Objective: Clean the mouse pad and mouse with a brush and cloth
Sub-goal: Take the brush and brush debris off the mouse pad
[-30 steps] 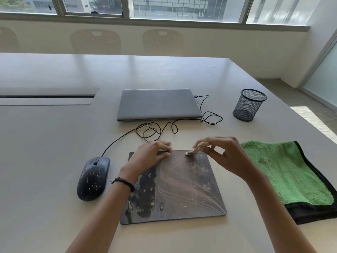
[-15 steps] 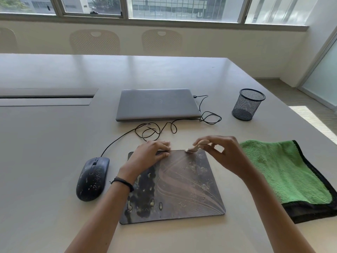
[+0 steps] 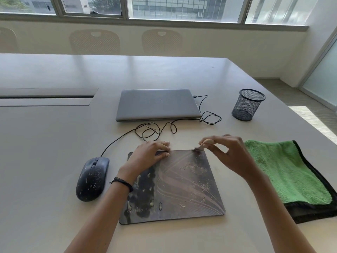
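Observation:
A dark mouse pad (image 3: 184,194) lies on the table in front of me, speckled with pale crumbs and smears. My left hand (image 3: 148,157) presses flat on its far left corner. My right hand (image 3: 228,154) pinches a small wooden-handled brush (image 3: 201,146), whose bristles touch the pad's far right edge. A black wired mouse (image 3: 92,178), also flecked with dirt, sits left of the pad. A green cloth (image 3: 288,172) with a black border lies to the right.
A closed grey laptop (image 3: 156,105) sits behind the pad, with the mouse cable (image 3: 155,130) coiled in front of it. A black mesh cup (image 3: 248,105) stands at the right. The table edge runs diagonally at the right. Chairs line the far side.
The brush tip has shifted slightly along the pad's far edge towards the right corner. My left hand has stayed in place.

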{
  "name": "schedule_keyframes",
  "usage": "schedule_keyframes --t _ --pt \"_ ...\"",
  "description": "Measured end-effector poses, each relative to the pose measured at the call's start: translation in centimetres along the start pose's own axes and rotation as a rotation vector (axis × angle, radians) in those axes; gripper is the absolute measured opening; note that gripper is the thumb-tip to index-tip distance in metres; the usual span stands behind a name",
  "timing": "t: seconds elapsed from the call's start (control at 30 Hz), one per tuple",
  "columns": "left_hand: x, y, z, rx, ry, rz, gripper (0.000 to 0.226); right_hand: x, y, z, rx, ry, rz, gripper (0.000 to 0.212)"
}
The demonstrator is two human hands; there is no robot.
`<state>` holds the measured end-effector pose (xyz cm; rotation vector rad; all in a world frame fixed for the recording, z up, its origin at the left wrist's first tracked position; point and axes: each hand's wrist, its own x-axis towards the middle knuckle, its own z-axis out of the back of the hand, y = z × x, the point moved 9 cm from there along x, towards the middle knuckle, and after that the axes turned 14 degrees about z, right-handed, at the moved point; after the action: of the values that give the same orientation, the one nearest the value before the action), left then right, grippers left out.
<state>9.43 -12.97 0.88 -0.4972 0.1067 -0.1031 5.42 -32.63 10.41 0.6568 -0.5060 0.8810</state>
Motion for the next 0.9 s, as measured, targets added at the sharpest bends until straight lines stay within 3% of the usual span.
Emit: schedule_keyframes --t 0.13,0.27,0.4,0.63,0.8,0.9 --pt "0.1 0.1 -0.1 -0.004 0.005 -0.002 0.030 0.1 1.1 -0.3 0.055 0.059 0.085 0.021" --pt "0.1 0.1 -0.1 -0.006 -0.001 -0.004 0.030 0.2 1.3 0.7 0.182 -0.003 0.080 0.012" --pt "0.1 0.1 0.0 -0.004 -0.004 -0.006 0.030 0.1 0.4 1.8 0.081 -0.135 0.038 0.022" --pt "-0.1 -0.1 0.1 -0.002 0.002 -0.008 0.031 -0.1 0.9 0.6 0.057 0.001 0.083 0.023" --pt "-0.1 -0.1 0.1 -0.006 -0.002 -0.005 0.030 0.2 0.1 1.9 0.068 -0.114 0.055 0.015" --pt "0.0 0.0 0.1 -0.002 -0.008 -0.004 0.030 0.3 -0.5 1.7 0.035 -0.132 0.010 0.021"
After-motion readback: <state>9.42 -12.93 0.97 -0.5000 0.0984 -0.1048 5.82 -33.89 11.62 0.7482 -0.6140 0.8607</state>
